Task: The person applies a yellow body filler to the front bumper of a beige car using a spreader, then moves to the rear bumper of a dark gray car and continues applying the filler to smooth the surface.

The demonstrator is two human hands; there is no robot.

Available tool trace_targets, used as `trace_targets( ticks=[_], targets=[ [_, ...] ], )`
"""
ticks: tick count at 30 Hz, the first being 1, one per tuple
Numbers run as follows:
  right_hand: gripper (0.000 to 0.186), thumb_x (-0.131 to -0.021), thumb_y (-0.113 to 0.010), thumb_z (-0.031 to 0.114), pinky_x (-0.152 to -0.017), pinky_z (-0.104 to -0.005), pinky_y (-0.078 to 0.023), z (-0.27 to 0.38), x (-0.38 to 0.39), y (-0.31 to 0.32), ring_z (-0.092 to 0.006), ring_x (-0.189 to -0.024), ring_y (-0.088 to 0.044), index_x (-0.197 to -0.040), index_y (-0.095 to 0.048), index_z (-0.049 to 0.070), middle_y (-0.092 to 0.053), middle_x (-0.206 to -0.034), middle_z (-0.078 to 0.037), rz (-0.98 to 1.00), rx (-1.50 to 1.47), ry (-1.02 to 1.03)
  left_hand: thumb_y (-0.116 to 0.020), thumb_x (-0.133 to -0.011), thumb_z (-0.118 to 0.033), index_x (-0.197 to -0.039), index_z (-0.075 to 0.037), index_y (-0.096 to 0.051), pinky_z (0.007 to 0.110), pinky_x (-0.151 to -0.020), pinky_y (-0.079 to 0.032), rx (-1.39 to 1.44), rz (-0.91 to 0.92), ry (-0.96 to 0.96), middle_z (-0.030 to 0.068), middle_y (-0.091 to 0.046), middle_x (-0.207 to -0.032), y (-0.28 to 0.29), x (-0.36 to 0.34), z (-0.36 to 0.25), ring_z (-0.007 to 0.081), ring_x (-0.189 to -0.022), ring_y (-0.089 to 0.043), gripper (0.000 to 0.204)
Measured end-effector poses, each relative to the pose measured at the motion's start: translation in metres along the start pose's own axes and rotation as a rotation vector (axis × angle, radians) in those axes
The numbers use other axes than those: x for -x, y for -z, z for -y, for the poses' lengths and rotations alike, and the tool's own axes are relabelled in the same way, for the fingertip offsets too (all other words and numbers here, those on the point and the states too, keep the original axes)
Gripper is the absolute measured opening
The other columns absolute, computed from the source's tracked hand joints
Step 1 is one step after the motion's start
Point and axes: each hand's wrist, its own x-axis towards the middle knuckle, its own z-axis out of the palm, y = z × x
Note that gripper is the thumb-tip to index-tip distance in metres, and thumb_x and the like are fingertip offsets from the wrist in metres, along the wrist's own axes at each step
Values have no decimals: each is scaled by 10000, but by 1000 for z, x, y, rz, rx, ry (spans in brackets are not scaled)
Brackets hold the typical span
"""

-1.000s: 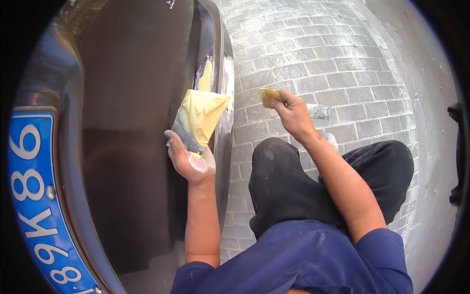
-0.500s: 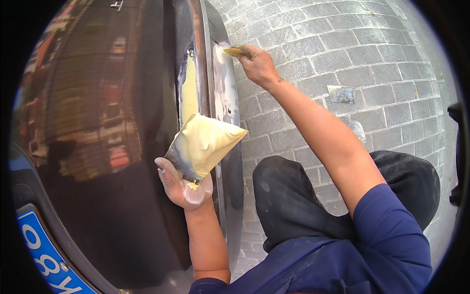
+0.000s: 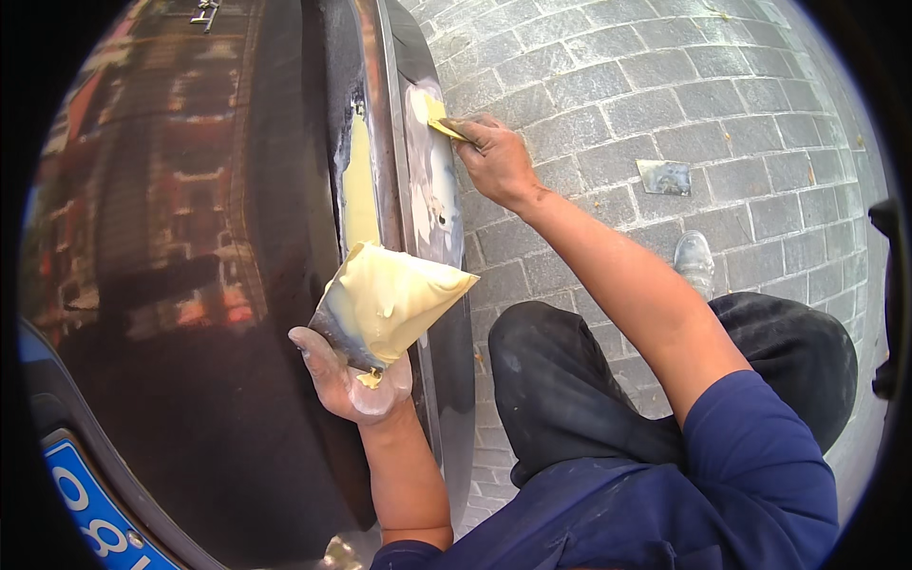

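Note:
My left hand (image 3: 366, 385), its skin coated in pale dust, holds a mixing plate from below. Soft pale-yellow body filler (image 3: 394, 294) lies thick over most of that plate (image 3: 344, 328). A thin spreader (image 3: 446, 130) with yellow filler on it is pinched in my right hand (image 3: 499, 161). Its edge meets the upper part of a whitish sanded patch (image 3: 432, 180) on the car's side panel, where a yellow smear shows. Left of the body seam, a long strip of yellow filler (image 3: 360, 180) covers another stretch of the dark car (image 3: 190, 408).
A stained flat plate (image 3: 664, 178) lies on the grey brick paving (image 3: 655, 85) to the right. My bent knees (image 3: 551, 380) are close beside the car, and a dusty shoe (image 3: 693, 258) shows beyond them. A blue number plate (image 3: 100, 513) is at lower left.
My right hand has drawn the spreader slightly down along the whitish patch, and yellow now shows at its upper part. My left hand and the plate have dropped slightly lower in view.

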Motion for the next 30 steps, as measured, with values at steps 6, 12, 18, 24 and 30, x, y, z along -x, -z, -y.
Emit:
trace_targets(
  ticks=[6,12,18,24,30],
  targets=[
    [382,-1007,-697,49,-994,-386,-570,12,40,3,-310,-1147,-717,-1372,-777,130,-763,-1237,-135,17,-13,25,-438,-1177,-455,-1620,43,-419,551,-1249,-436,-540,41,-348,233,-535,-1587,9,6,11,383,-1421,-580,667],
    [407,-985,-721,35,-951,-415,-567,18,80,8,-333,-1086,-692,-1379,-773,122,-745,-1140,-131,39,-46,114,-542,-1141,-303,-1701,32,-294,542,-1206,-488,-693,97,-507,265,-536,-1558,17,6,16,404,-1385,-599,698],
    [359,-1012,-716,57,-973,-384,-569,7,71,26,-269,-1097,-712,-1363,-779,99,-766,-1188,-116,86,-222,46,-563,-1140,-243,-1733,-58,-275,573,-1197,-485,-832,148,-566,247,-493,-1606,27,5,16,413,-1368,-596,685],
    [350,-1035,-726,111,-978,-373,-569,31,42,-5,-281,-1108,-711,-1383,-768,101,-744,-1220,-141,-157,-147,-10,-612,-1129,-242,-1705,-70,-352,588,-1166,-515,60,-55,-121,215,-547,-1566,8,9,6,414,-1335,-624,655],
    [501,-980,-732,-22,-986,-356,-559,24,98,-11,-273,-1126,-685,-1457,-731,131,-717,-1215,-135,-60,-124,57,-378,-1206,-392,-1597,-1,-464,580,-1249,-432,-57,56,-152,221,-533,-1598,12,8,11,394,-1446,-560,559]
  ],
)
